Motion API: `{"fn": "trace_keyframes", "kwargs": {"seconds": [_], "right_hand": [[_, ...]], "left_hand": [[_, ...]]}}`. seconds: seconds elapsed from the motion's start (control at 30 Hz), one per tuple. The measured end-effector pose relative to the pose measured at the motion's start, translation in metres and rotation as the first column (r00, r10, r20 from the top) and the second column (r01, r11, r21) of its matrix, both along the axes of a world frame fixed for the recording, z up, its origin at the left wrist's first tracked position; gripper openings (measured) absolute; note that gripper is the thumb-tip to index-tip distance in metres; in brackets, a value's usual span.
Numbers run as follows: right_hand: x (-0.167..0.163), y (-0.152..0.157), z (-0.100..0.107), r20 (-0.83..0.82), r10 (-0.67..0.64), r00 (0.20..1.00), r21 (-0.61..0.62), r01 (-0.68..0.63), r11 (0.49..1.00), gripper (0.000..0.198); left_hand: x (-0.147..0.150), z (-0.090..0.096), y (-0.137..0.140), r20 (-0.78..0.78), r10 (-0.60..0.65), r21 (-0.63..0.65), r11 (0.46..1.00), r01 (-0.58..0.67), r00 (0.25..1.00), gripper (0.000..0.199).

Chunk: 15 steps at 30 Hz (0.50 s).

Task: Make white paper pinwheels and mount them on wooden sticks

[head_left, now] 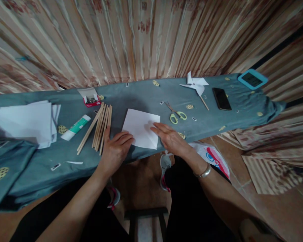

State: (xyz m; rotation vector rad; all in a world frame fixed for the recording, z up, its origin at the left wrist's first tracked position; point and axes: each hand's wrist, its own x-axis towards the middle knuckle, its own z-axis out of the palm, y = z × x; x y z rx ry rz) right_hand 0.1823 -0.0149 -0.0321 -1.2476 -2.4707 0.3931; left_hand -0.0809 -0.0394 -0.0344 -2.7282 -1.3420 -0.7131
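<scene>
white sheet [140, 124]: lay on table [133, 94] near its front edge, between the hands.
left hand [117, 148]: spread, thumb off the fingers, fingertips rested on sheet's near left corner.
right hand [172, 138]: fingers stretched out, rested on sheet's right edge.
wooden sticks [101, 125]: lay side by side left of sheet, just beside left thumb.
scissors [174, 111]: lay right of sheet, blades apart.
pinwheel [199, 89]: lay beside phone [221, 98].

One paper square [140, 126], one pinwheel [199, 88], one pair of scissors [175, 111], one glue stick [76, 127], one phone [221, 98], one box [93, 104], several sticks [101, 126].
</scene>
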Motion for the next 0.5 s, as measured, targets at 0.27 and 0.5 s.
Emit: {"fn": "trace_keyframes", "kwargs": {"seconds": [0.27,0.5], "right_hand": [[0.004,-0.021,0.006,-0.031,0.074,0.997,-0.063,-0.076,0.995,0.056],[0.003,-0.028,0.005,0.008,0.048,0.999,-0.044,-0.048,0.998,0.055]], "left_hand": [[0.003,-0.001,-0.004,-0.02,0.005,0.005,1.0,-0.005,1.0,0.029],[0.008,-0.002,-0.004,0.051,-0.067,-0.031,0.997,0.068,0.996,0.027]]}}
